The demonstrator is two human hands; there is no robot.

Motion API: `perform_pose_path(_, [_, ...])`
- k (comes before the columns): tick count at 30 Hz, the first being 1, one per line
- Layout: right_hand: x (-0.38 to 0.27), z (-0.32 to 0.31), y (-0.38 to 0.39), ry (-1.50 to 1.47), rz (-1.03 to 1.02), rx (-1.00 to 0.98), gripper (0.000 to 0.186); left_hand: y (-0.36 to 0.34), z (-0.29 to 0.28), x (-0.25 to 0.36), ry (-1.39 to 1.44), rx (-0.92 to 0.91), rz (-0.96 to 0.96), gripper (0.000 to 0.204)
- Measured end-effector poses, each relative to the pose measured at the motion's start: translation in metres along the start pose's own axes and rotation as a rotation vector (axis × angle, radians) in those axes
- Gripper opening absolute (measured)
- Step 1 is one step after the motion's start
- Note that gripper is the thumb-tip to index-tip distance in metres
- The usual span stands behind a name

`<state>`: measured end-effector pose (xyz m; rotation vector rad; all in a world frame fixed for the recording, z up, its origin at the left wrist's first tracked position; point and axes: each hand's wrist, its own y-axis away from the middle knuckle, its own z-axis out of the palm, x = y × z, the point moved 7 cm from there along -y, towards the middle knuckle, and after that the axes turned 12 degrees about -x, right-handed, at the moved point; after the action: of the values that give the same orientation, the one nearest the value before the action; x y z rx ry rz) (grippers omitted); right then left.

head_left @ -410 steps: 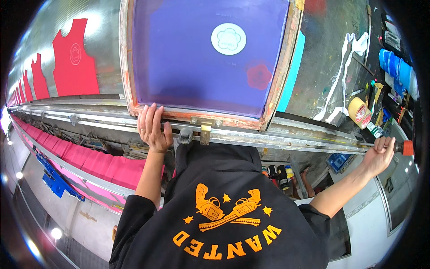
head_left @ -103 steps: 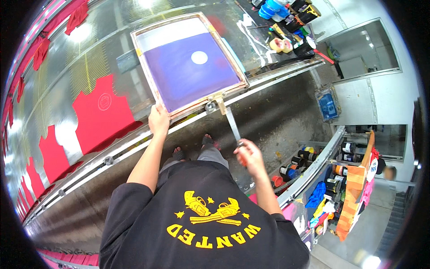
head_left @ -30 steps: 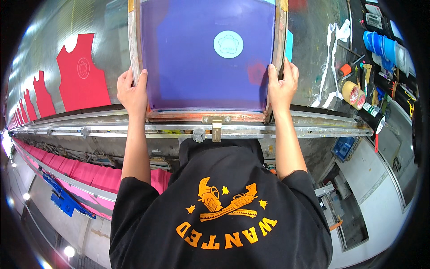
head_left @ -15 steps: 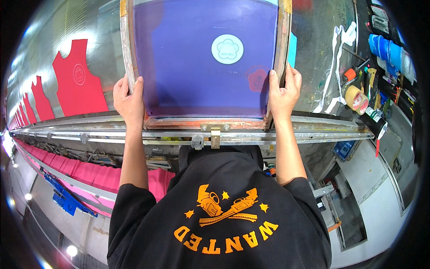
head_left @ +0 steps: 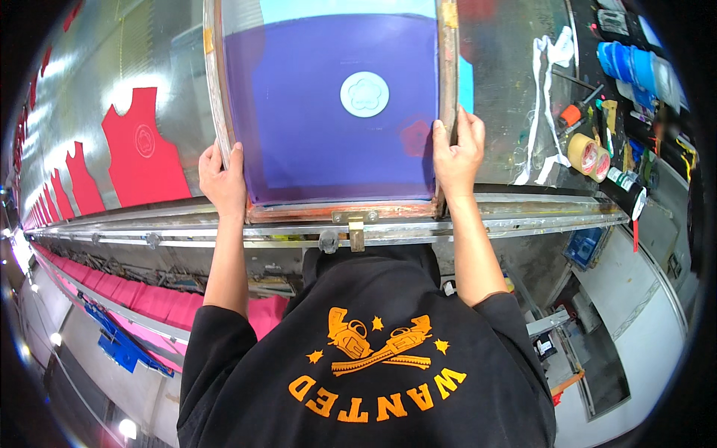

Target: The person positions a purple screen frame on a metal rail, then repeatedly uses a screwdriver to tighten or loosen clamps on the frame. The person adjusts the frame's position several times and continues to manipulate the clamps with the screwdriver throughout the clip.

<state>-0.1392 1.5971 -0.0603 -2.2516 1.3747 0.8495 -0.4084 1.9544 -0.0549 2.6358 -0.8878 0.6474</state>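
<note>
In the head view, I have the left hand [head_left: 222, 178] curled on the left bar of the frame [head_left: 299, 213], thumb along the inner edge and fingers outside, parted only by the bar. My right hand [head_left: 457, 160] grips the opposite bar the same way. The frame lies between both sets of fingers, its purple mesh [head_left: 306, 142] spanning the gap. A pale disc [head_left: 364, 94] shows just beyond the fingertips, nearer the right; a red patch [head_left: 418, 139] sits just beside the right thumb. Closer to me than the fingers, a bracket [head_left: 356, 236] hangs over the rail [head_left: 284, 236]. Left of my left fingers lies a red panel [head_left: 146, 168]; well right of my right ones are white cloth [head_left: 536, 108] and tape rolls [head_left: 586, 154].
</note>
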Motion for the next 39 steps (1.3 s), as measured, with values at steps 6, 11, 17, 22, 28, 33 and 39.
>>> perform_pose_path(6, [-0.003, -0.008, -0.006, -0.122, -0.012, 0.133, 0.033, -0.005, -0.010, 0.036, 0.031, 0.005, 0.001, 0.050])
perform_pose_path(11, [0.021, 0.016, -0.003, -0.310, 0.083, 0.185, 0.055, -0.014, -0.001, -0.019, 0.031, -0.088, -0.037, 0.066])
perform_pose_path(17, [-0.042, -0.107, 0.056, -0.511, 0.055, 0.541, 0.055, -0.035, -0.038, 0.069, 0.052, -0.123, 0.162, 0.069])
perform_pose_path(22, [-0.163, -0.161, 0.145, -0.354, -0.360, 0.750, 0.057, 0.037, 0.029, 0.229, 0.753, -0.724, 0.663, 0.069])
perform_pose_path(28, [-0.078, -0.101, 0.269, -0.570, -0.019, 0.790, 0.051, 0.282, 0.046, 0.329, 0.783, -1.716, 0.359, 0.079])
perform_pose_path(33, [-0.027, -0.066, 0.376, -1.586, 0.526, 0.741, 0.068, 0.416, 0.004, 0.296, 0.523, -1.514, 1.520, 0.071])
perform_pose_path(39, [-0.017, -0.044, 0.420, -1.911, 0.355, 1.186, 0.070, 0.465, 0.095, 0.243, 0.025, -0.680, 2.403, 0.063])
